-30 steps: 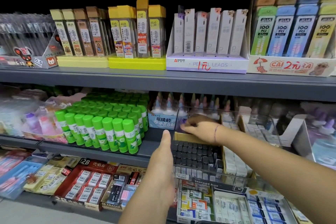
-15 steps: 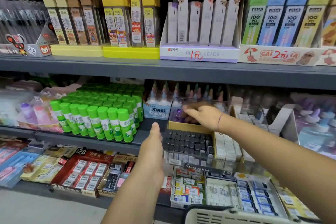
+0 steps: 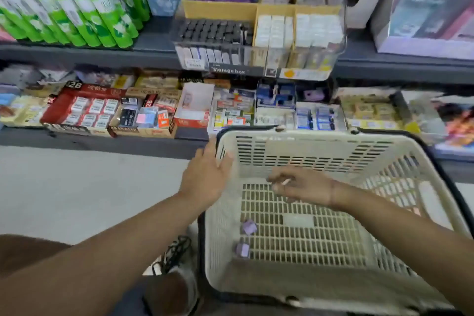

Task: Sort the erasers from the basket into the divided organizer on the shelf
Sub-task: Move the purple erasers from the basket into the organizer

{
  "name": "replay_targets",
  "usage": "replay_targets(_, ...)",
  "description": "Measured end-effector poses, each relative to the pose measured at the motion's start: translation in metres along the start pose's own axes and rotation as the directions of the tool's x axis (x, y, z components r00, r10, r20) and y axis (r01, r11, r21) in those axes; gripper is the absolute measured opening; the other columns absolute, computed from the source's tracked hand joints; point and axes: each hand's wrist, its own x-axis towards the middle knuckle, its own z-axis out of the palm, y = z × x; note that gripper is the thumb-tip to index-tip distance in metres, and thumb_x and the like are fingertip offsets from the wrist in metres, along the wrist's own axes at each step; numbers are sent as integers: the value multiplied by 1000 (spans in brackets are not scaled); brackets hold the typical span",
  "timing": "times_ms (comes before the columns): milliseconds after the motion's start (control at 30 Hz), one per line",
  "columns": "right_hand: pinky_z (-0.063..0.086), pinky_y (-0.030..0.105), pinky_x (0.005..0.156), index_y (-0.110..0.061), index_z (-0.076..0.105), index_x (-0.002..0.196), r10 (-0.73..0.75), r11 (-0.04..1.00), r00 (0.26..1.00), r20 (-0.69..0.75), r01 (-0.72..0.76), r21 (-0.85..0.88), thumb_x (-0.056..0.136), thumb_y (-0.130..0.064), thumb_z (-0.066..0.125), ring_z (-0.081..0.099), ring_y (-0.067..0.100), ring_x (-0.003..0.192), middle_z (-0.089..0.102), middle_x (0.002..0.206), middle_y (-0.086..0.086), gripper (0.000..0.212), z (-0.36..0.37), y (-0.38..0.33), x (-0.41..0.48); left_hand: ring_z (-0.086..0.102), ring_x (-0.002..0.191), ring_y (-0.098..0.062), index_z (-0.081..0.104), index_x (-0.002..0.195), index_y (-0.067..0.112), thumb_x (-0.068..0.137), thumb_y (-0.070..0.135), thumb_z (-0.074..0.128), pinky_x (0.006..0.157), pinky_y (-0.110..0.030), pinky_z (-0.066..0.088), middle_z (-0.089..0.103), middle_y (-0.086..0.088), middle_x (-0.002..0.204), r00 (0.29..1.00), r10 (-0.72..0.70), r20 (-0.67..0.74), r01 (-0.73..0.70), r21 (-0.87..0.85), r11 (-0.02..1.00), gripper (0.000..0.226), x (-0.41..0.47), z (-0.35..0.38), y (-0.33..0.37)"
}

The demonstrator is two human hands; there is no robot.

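Note:
A cream plastic basket (image 3: 295, 136) sits low in front of the shelves. Two small purple erasers (image 3: 249, 226) (image 3: 242, 249) lie on its slatted floor near the left side. My left hand (image 3: 207, 177) rests with straight fingers against the basket's far left corner. My right hand (image 3: 302, 187) hovers inside the basket above the floor, fingers loosely curled and apart from the erasers. The clear divided organizer (image 3: 318, 72) stands on the middle shelf, with black erasers in its left compartment and white ones in the two right compartments.
Green glue sticks (image 3: 77, 13) stand left of the organizer. The lower shelf holds boxes of packaged erasers (image 3: 84, 110). A large purple box (image 3: 423, 7) is at the upper right. Grey floor (image 3: 77, 187) lies to the left, and a shoe (image 3: 179, 264) is beside the basket.
The view has tilted down from the shelves to the basket. My right hand left the organizer and dropped into the basket. My left hand moved down to the basket's rim.

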Motion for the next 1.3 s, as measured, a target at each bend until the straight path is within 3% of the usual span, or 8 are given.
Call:
replay_targets(133,28,31,112,-32,19,149,161,912,977,143,-92,-400,83,-41,69,27,24,141,15,157,6,84,54,87,12,42,132,-26,-1,153,29,100,45,35,96,-37,41,21,-3,157,988,109,-113,-96,115,989,66,-25,35,-22)
replay_targets(300,33,33,111,-35,13,150,79,844,969,234,59,-533,77,-33,76,37,27,134,11,155,2,96,96,85,41,53,120,-23,5,153,30,100,45,34,88,-35,45,29,0,153,974,120,-192,-106,81,991,62,-21,42,-25)
replay_targets(567,42,30,98,-23,53,122,88,920,946,311,42,-390,77,-41,75,50,27,110,37,115,4,53,152,77,71,53,114,-24,6,153,29,101,45,32,83,-36,46,41,-5,138,959,159,-233,-130,135,982,60,-20,44,-30)
replay_targets(800,33,10,82,-17,58,117,96,934,972,214,-14,-356,81,-19,71,53,27,109,32,126,7,38,165,81,70,53,114,-22,6,153,28,101,44,32,85,-36,48,42,-4,136,956,173,-237,-144,136,980,60,-20,45,-32)
replay_targets(933,42,25,97,-30,55,101,94,958,962,258,-16,-288,74,-24,76,52,22,104,40,117,3,34,156,82,66,52,115,-21,6,153,29,101,44,32,86,-37,49,42,-3,136,961,163,-222,-136,133,982,60,-19,45,-32)
replay_targets(1100,49,18,70,-24,56,102,18,1000,995,102,-19,12,74,-11,76,57,12,80,57,99,2,37,90,47,39,34,133,-23,15,152,22,101,43,34,107,-39,30,35,-5,147,972,136,-192,-113,125,986,59,-17,44,-27)
replay_targets(1233,56,25,71,-15,55,102,-177,939,970,-164,216,269,75,5,73,65,13,70,58,100,2,37,7,-30,2,36,132,-19,42,140,23,100,47,35,111,-39,28,42,2,141,995,-66,-71,41,-303,952,48,-12,10,27)
replay_targets(1300,54,22,71,-16,54,102,-300,897,906,-298,374,235,75,5,73,64,10,74,54,103,-4,39,-24,-69,-19,51,120,-20,51,132,23,98,51,39,105,-40,39,55,2,129,974,-110,198,212,-630,747,46,-16,-18,66)
